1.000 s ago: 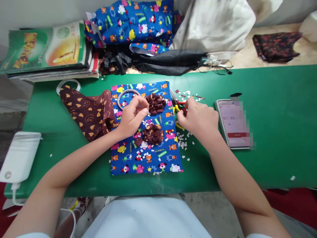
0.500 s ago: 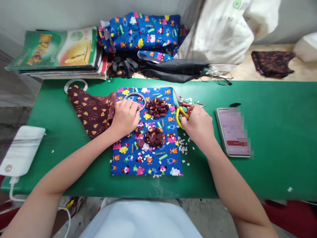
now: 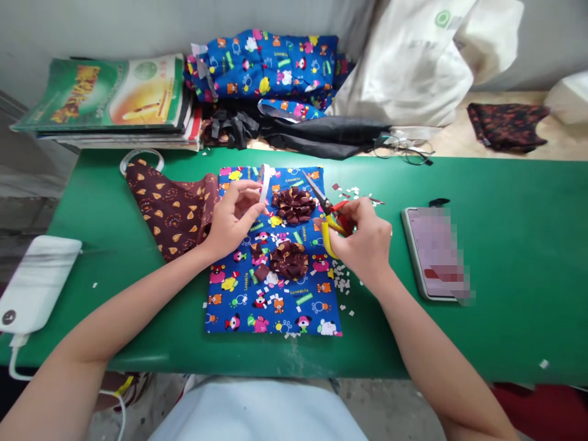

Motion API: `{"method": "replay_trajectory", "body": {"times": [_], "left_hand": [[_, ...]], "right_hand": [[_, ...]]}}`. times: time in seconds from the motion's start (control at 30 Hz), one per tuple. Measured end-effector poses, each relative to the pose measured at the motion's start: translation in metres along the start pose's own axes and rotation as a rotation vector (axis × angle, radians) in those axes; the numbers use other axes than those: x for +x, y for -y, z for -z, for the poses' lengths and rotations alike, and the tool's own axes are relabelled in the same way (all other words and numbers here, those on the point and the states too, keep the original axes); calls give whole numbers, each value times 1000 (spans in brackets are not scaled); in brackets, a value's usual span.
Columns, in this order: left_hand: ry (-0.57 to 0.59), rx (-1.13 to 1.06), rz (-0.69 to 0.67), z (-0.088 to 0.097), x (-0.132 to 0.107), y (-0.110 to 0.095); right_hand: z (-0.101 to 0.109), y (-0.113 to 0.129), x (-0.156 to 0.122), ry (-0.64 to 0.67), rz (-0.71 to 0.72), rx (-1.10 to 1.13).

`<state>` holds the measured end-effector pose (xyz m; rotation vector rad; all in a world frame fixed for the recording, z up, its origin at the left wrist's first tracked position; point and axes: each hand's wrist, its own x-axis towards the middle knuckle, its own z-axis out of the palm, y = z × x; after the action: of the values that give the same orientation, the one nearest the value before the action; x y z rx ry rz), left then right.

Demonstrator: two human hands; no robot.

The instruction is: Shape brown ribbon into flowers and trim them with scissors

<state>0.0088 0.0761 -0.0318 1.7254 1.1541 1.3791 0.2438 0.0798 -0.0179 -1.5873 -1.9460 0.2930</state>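
Observation:
My left hand [image 3: 233, 215] pinches a roll of clear tape [image 3: 263, 182], lifted on edge above the blue cartoon-print cloth [image 3: 275, 294]. My right hand [image 3: 362, 236] grips yellow-handled scissors [image 3: 327, 211], their blades pointing up and left toward the tape. Two brown fabric flowers lie on the blue cloth: one [image 3: 294, 204] between my hands, another [image 3: 288, 258] just below it. Small white and brown scraps [image 3: 342, 278] are scattered around them.
Brown patterned cloth [image 3: 168, 205] lies left of the blue piece. A phone [image 3: 432, 251] rests at the right, a white power bank [image 3: 34, 282] at the far left. At the back sit stacked magazines [image 3: 110, 98], folded blue fabric [image 3: 271, 61], a black umbrella [image 3: 326, 131], glasses [image 3: 404, 149] and a white bag [image 3: 413, 61].
My left hand picked the tape roll up off the blue cloth and tipped it on edge. My right hand lifted the scissors and swung the blades toward the tape.

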Motion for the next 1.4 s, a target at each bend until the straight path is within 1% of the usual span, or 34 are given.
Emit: {"method": "replay_trajectory", "body": {"times": [0.1,0.17,0.33,0.63,0.97,1.13,1.3,1.4], "left_hand": [[53,-19,-35,1,-1,1],[60,-14,-29,1,-2,3],[42,35,-21,1,-4,3],[75,4,-50,1,-5,6],[136,-7,-117,3,-6,9],[136,15,-105,3,-6,8],[133,12,-104,2,-6,6],[136,0,-94,2,-6,7]], "right_hand": [[3,7,-3,73,61,-50],[3,7,-5,96,113,-89],[-3,2,-6,70,205,-166],[-10,-1,-6,54,262,-261],[-10,-3,-6,65,328,-269],[-10,-4,-5,105,304,-242],[-9,-3,-5,95,289,-221],[-8,-2,-6,98,282,-247]]}}
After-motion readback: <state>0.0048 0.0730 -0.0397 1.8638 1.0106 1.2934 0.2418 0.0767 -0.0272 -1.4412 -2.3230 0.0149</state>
